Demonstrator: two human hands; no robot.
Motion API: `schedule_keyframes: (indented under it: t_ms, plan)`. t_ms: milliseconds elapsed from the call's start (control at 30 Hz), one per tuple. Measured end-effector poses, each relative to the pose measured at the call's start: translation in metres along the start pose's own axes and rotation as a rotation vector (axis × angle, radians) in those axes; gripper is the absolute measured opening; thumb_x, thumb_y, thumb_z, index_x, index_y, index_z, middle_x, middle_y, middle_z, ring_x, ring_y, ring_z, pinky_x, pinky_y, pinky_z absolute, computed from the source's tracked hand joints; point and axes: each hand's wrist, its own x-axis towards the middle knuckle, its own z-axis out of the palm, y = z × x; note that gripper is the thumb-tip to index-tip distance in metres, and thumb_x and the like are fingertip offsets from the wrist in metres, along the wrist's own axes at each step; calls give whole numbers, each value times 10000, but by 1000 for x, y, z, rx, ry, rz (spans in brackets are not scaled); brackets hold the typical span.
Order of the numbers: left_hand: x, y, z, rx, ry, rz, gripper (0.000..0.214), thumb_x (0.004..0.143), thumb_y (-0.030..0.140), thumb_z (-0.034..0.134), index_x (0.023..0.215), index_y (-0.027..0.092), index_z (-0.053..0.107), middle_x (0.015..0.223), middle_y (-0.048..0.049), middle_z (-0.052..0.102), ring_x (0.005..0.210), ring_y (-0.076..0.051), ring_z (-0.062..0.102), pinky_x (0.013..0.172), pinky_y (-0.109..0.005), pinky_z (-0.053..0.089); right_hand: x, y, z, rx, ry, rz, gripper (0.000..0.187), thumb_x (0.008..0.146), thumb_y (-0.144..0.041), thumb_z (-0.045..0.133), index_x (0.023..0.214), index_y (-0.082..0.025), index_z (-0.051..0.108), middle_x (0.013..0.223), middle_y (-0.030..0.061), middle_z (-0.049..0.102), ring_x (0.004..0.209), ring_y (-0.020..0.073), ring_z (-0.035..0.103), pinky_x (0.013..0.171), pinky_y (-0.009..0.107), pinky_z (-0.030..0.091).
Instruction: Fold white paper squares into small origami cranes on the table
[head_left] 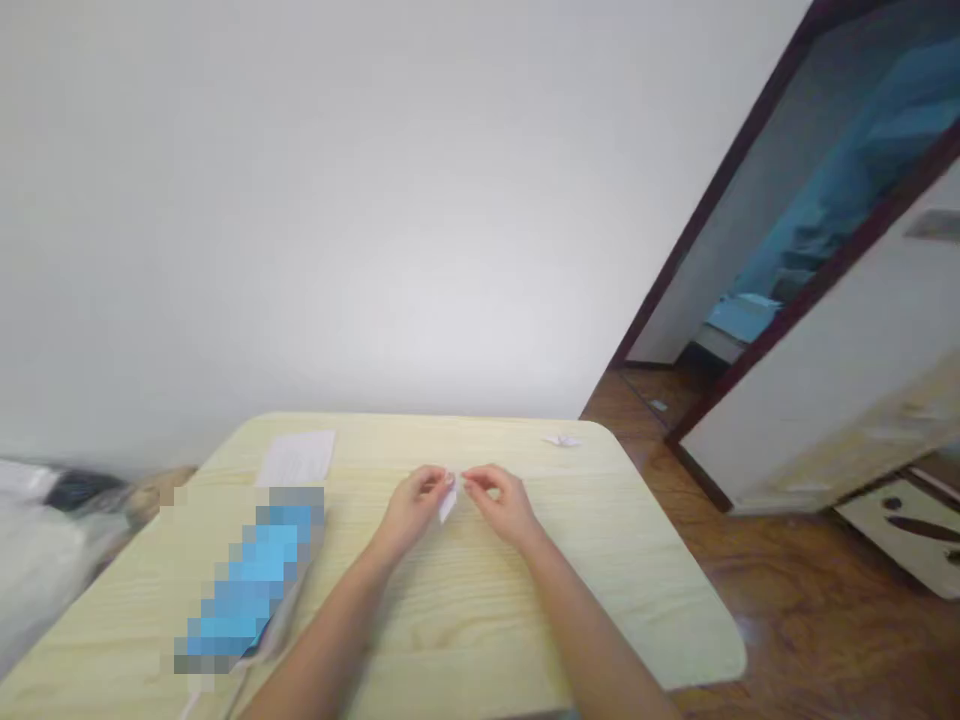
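Above the middle of the table, my left hand [412, 508] pinches a small piece of folded white paper [448, 505] between thumb and fingertips. The paper hangs down in a narrow point. My right hand [506, 503] is closed in a pinch at the paper's upper right edge, its fingertips close to those of the left. The exact fold under the fingers is hidden. Farther back on the right lies a small white folded paper crane [561, 440], apart from both hands.
The pale wood table [622, 570] stands against a white wall [420, 200]. White paper sheets [298, 456] lie at its back left. In front of them is a pixelated device with a blue screen [251, 585], a cable at its near end. A doorway opens at the right.
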Motion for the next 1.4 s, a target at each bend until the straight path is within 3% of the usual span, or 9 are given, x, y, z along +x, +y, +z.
schedule_keyframes:
  t_ms: [133, 233, 433, 633, 933, 1133, 1400]
  plan:
    - [-2, -7, 1, 81, 3, 70, 266, 729, 420, 529, 728, 161, 589, 697, -29, 605, 681, -164, 554, 633, -265, 420, 3, -9, -10, -66, 37, -99, 157, 780, -196, 559, 920, -212, 628, 788, 29, 615, 710, 134, 572, 696, 275, 470]
    - [-3, -7, 1, 165, -5, 146, 248, 757, 398, 518, 754, 170, 615, 739, -36, 614, 746, -172, 552, 702, -279, 414, 3, -12, -13, -111, -7, -147, 159, 794, -220, 558, 932, -229, 636, 801, 30, 605, 734, 138, 565, 704, 280, 459]
    - [-4, -5, -1, 192, -49, 219, 224, 776, 372, 519, 781, 174, 624, 764, -34, 612, 765, -163, 552, 752, -277, 404, 3, -11, -16, -233, -18, -211, 92, 790, -268, 573, 790, -221, 652, 767, 30, 615, 764, 154, 558, 725, 295, 433]
    - [-4, -5, 0, 165, -60, 203, 213, 743, 379, 560, 764, 177, 624, 739, -16, 611, 746, -157, 550, 732, -262, 403, 3, -14, -17, -296, 8, -241, 92, 785, -259, 572, 766, -218, 652, 765, 26, 615, 758, 148, 557, 723, 293, 412]
    - [-3, -7, -1, 160, 37, 170, 180, 682, 354, 622, 731, 183, 648, 718, -23, 642, 723, -168, 569, 706, -276, 407, 2, -14, -14, -337, 42, -302, 65, 769, -237, 583, 748, -223, 643, 754, 16, 616, 749, 143, 554, 720, 298, 404]
    - [-4, -2, -1, 132, -22, 196, 171, 699, 340, 609, 682, 177, 659, 704, -30, 633, 719, -163, 570, 716, -274, 414, 2, -16, -13, -355, 50, -340, 65, 768, -227, 582, 759, -235, 646, 760, 11, 622, 753, 140, 555, 718, 298, 404]
    - [-6, 3, 3, -33, -33, 50, 251, 662, 404, 621, 644, 153, 629, 603, -2, 590, 602, -132, 529, 595, -240, 418, 1, -12, -13, -421, 35, -397, 89, 792, -218, 562, 796, -237, 649, 747, 11, 619, 739, 135, 543, 706, 296, 391]
